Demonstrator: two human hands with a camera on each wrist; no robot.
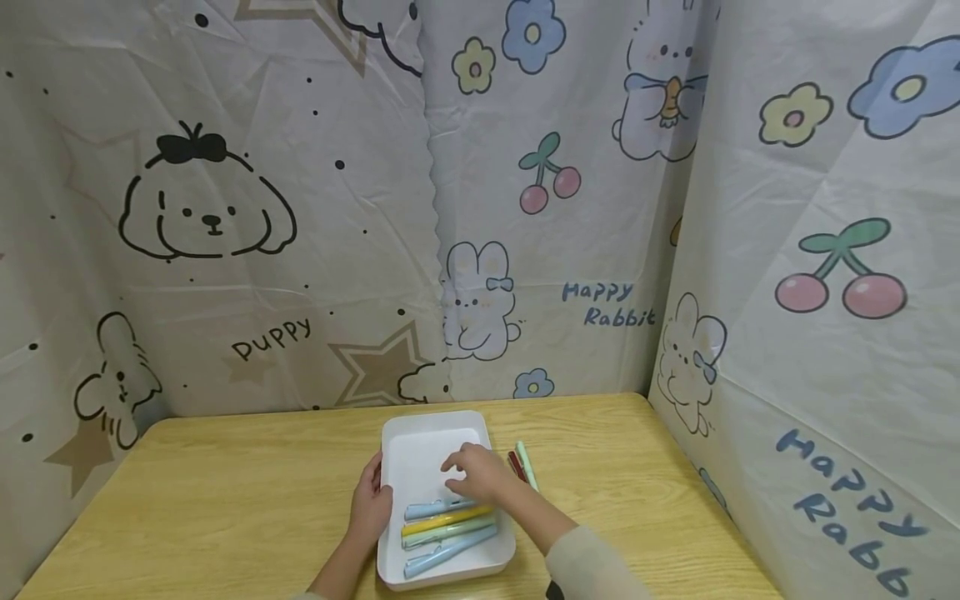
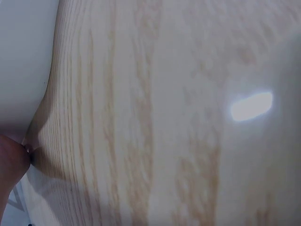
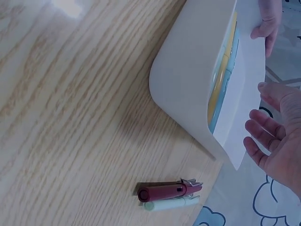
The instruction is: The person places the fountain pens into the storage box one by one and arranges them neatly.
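A white tray (image 1: 401,437) stands lengthwise on the table, with its left rim held by my left hand (image 1: 371,504). In the right wrist view, that hand (image 3: 269,23) has its thumb over the rim and fingers outside. My right hand (image 1: 480,477) hovers over the tray's middle, fingers loosely bent and apart, holding nothing. Several pens lie crosswise in the near half: a light blue pen (image 1: 435,507), a yellow pen (image 1: 442,522), a pale green pen (image 1: 453,531) and another light blue pen (image 1: 450,552). The left wrist view catches only a bit of hand (image 2: 11,160) beside the tray.
Right of the tray, a dark red pen (image 3: 162,192) and a mint green pen (image 3: 173,203) lie side by side on the wood-grain table (image 1: 247,500). Printed cloth (image 1: 360,200) hangs behind the table and along its sides.
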